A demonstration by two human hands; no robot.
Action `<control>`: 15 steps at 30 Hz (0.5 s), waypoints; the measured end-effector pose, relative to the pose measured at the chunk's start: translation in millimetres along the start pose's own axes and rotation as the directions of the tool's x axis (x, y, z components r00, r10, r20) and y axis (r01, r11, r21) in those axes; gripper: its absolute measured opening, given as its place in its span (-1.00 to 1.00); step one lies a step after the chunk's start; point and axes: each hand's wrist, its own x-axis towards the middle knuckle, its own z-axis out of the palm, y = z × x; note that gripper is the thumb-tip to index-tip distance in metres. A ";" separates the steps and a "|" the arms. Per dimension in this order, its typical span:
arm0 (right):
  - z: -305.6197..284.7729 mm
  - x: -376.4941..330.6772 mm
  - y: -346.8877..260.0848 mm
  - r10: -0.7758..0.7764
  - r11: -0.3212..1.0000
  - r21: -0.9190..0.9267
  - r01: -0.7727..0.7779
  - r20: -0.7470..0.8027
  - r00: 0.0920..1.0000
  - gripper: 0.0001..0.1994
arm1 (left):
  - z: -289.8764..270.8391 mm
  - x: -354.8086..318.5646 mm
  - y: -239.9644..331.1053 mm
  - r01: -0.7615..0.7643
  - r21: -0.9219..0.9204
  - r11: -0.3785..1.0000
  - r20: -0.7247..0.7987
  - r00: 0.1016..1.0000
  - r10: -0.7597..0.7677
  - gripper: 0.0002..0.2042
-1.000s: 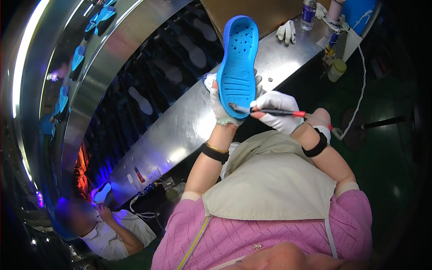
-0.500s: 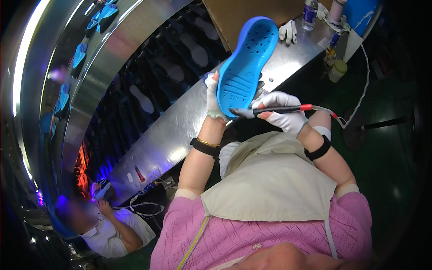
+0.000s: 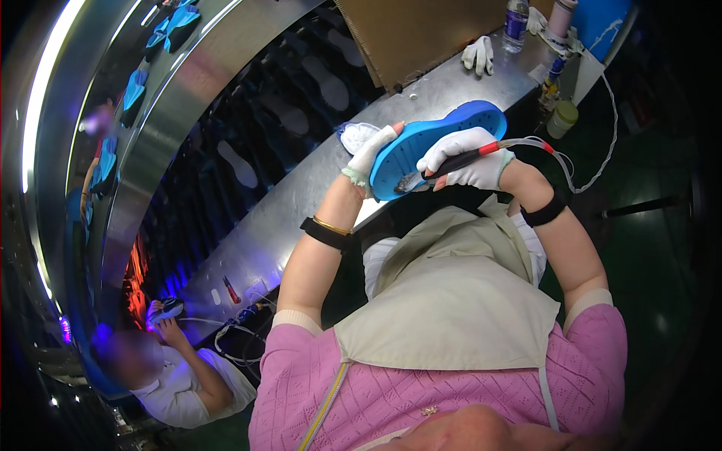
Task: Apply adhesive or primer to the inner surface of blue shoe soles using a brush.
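A bright blue foam clog (image 3: 440,143) is held up in front of me, tipped almost on its side with its edge facing me. My left hand (image 3: 366,152), in a white glove with cut fingertips, grips the clog's heel end. My right hand (image 3: 466,158), also in a white glove, holds a pen-like tool (image 3: 451,163) with a dark grip and red collar. The tool's tip touches the clog's edge near the heel. A thin tube and white cable (image 3: 579,169) run from the tool to the right.
A long metal bench (image 3: 421,101) runs diagonally under the clog, with a conveyor of dark shoe moulds (image 3: 248,161) beyond it. A loose white glove (image 3: 478,54), bottles (image 3: 515,21), a small jar (image 3: 560,119) and a brown board (image 3: 421,30) stand at the bench's far end. Another person (image 3: 177,376) works at lower left.
The clog has been turned from sole-up and upright to lying nearly on its side. Both hands have dropped lower and the tool has followed along the clog's edge.
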 end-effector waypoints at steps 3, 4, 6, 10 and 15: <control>-11.4 0.3 0.2 0.119 0.991 -0.070 -0.115 0.071 0.990 -0.80 | -18.4 6.9 0.5 0.066 0.087 0.994 -0.020 0.998 -0.064 -0.47; -18.2 -1.1 0.4 0.117 0.992 -0.055 -0.115 0.044 0.992 -0.80 | -21.8 8.6 1.2 0.125 0.129 0.984 -0.021 0.992 -0.123 -0.37; -32.2 -2.8 3.3 0.099 0.992 -0.076 -0.097 0.033 0.994 -0.79 | -20.6 5.1 -3.3 0.072 0.023 0.997 -0.004 0.997 -0.072 -0.40; -1.9 1.3 -14.6 0.149 0.979 0.158 -0.127 -0.141 0.979 -0.83 | -23.9 10.0 -15.9 -0.037 -0.300 0.953 0.166 0.982 0.090 -0.37; 59.7 -7.5 15.2 0.083 0.986 0.162 -0.034 -0.307 0.948 -0.90 | -11.1 20.8 -36.1 -0.236 -0.527 0.816 0.204 0.897 0.392 -0.27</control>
